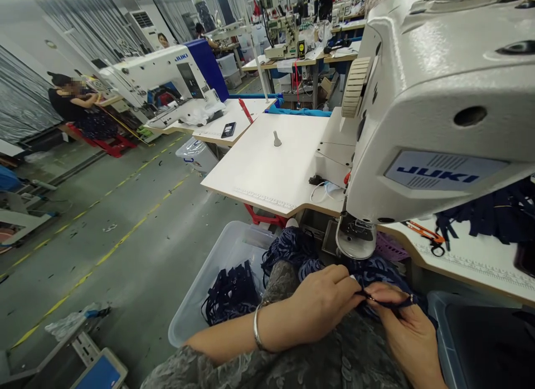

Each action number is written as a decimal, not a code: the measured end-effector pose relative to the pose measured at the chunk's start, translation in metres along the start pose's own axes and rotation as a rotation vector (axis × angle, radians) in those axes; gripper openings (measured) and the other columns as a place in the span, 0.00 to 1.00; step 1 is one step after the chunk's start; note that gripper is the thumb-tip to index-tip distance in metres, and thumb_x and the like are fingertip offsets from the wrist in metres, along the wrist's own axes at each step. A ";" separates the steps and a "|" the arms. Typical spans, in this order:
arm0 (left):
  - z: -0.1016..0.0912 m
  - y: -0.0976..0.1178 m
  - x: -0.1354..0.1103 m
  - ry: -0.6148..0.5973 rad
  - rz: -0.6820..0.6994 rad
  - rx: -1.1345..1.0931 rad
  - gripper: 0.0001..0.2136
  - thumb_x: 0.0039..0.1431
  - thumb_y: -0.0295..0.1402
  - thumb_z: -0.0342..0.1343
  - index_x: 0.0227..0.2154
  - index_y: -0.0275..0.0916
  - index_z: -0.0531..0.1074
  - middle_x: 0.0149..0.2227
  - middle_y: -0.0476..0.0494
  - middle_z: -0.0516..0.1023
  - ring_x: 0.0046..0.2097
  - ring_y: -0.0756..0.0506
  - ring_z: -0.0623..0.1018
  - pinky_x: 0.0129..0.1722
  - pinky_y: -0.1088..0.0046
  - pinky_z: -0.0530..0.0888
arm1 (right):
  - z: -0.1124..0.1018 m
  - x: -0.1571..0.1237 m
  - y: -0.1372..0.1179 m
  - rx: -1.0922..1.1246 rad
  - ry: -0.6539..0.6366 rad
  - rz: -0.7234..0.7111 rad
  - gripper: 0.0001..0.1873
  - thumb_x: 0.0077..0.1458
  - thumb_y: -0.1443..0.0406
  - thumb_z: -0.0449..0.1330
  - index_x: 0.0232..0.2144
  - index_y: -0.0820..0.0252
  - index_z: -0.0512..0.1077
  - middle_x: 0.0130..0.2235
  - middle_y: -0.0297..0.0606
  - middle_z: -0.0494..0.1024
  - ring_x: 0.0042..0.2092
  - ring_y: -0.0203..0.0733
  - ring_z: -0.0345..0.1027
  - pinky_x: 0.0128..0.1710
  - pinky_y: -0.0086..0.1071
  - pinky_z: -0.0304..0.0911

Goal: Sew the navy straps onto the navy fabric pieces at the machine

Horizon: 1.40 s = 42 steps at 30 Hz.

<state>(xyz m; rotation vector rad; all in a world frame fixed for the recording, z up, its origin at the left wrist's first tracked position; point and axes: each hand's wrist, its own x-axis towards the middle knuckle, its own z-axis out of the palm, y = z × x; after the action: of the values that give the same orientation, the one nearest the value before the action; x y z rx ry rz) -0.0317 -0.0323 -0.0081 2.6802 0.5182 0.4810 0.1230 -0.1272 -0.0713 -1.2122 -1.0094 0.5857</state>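
Observation:
My left hand (324, 301), with a silver bangle at the wrist, is closed in a pinch on one end of a narrow navy fabric strap (404, 303). The fingers of my right hand (407, 325) are closed on the same strap, close to the left fingertips. Both hands are above my lap, just below the sewing head of a white JUKI machine (434, 116). Navy patterned fabric (292, 249) lies bunched on my lap behind the hands. My fingers partly cover the strap, so its full shape is hidden.
A clear plastic bin (190, 291) with navy straps (232, 291) stands at my left; another bin (437, 316) is at the right. Orange-handled scissors (422, 233) lie on the right tabletop. A white table (251, 160) extends ahead. A co-worker (75, 102) sits far left.

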 end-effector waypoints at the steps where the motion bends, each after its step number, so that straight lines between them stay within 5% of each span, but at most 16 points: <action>1: -0.001 0.000 0.000 0.007 0.007 -0.004 0.13 0.71 0.35 0.42 0.37 0.36 0.69 0.33 0.47 0.70 0.34 0.49 0.71 0.31 0.77 0.68 | 0.001 0.001 -0.001 -0.009 0.000 -0.028 0.08 0.52 0.73 0.63 0.31 0.52 0.74 0.33 0.30 0.78 0.37 0.34 0.74 0.40 0.23 0.70; 5: -0.003 0.000 0.001 0.013 0.029 -0.012 0.14 0.72 0.36 0.40 0.40 0.36 0.69 0.32 0.46 0.70 0.33 0.50 0.70 0.32 0.77 0.69 | 0.002 0.004 -0.004 -0.038 0.001 -0.102 0.09 0.52 0.74 0.62 0.31 0.53 0.73 0.33 0.28 0.78 0.37 0.32 0.74 0.43 0.22 0.70; 15: 0.001 0.001 0.006 0.104 0.051 0.022 0.15 0.70 0.34 0.43 0.31 0.36 0.71 0.28 0.48 0.70 0.30 0.50 0.70 0.30 0.77 0.68 | 0.010 0.009 -0.015 -0.182 0.092 -0.189 0.05 0.54 0.70 0.62 0.28 0.55 0.71 0.31 0.30 0.77 0.34 0.33 0.74 0.38 0.22 0.70; 22: -0.008 -0.004 0.017 0.108 -0.079 -0.073 0.10 0.66 0.35 0.52 0.31 0.36 0.72 0.29 0.49 0.72 0.31 0.51 0.73 0.30 0.79 0.69 | 0.012 0.031 -0.026 -0.189 0.065 0.023 0.03 0.55 0.64 0.62 0.31 0.55 0.71 0.31 0.30 0.77 0.32 0.34 0.73 0.34 0.23 0.69; 27: -0.024 -0.016 0.038 0.106 -0.126 0.072 0.11 0.67 0.37 0.50 0.34 0.36 0.71 0.34 0.46 0.73 0.38 0.47 0.74 0.38 0.74 0.72 | 0.013 0.055 -0.022 -0.303 0.036 0.202 0.11 0.56 0.56 0.61 0.37 0.56 0.72 0.35 0.36 0.78 0.37 0.42 0.72 0.37 0.31 0.67; 31: -0.017 -0.031 0.042 0.218 -0.036 0.229 0.10 0.68 0.37 0.49 0.45 0.37 0.70 0.45 0.42 0.74 0.48 0.45 0.71 0.48 0.67 0.69 | 0.016 0.066 -0.013 -0.359 0.032 0.211 0.14 0.56 0.54 0.60 0.39 0.56 0.72 0.31 0.35 0.74 0.38 0.44 0.69 0.38 0.34 0.64; 35: -0.001 -0.038 0.028 0.249 0.211 0.259 0.13 0.70 0.29 0.44 0.54 0.38 0.66 0.51 0.44 0.75 0.52 0.47 0.70 0.52 0.69 0.64 | 0.019 0.074 -0.014 -0.249 0.013 0.235 0.14 0.55 0.55 0.61 0.40 0.55 0.68 0.28 0.30 0.66 0.31 0.39 0.62 0.31 0.30 0.61; 39: 0.009 -0.039 0.013 0.249 0.180 0.343 0.15 0.70 0.31 0.45 0.57 0.41 0.64 0.55 0.47 0.72 0.58 0.48 0.66 0.53 0.70 0.61 | 0.019 0.080 -0.015 -0.001 -0.013 0.360 0.15 0.54 0.55 0.63 0.38 0.54 0.64 0.29 0.29 0.67 0.29 0.36 0.61 0.29 0.28 0.62; 42: 0.010 -0.038 0.010 0.240 0.176 0.428 0.16 0.69 0.29 0.47 0.57 0.45 0.65 0.58 0.51 0.70 0.60 0.48 0.64 0.52 0.70 0.59 | 0.014 0.086 -0.010 -0.053 -0.001 0.356 0.14 0.54 0.55 0.62 0.37 0.55 0.65 0.30 0.29 0.69 0.32 0.37 0.64 0.33 0.29 0.64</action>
<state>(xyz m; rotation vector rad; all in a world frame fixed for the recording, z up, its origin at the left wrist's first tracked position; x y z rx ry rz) -0.0300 0.0022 -0.0300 3.1147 0.4996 0.8319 0.1493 -0.0517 -0.0343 -1.4518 -0.8180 0.8398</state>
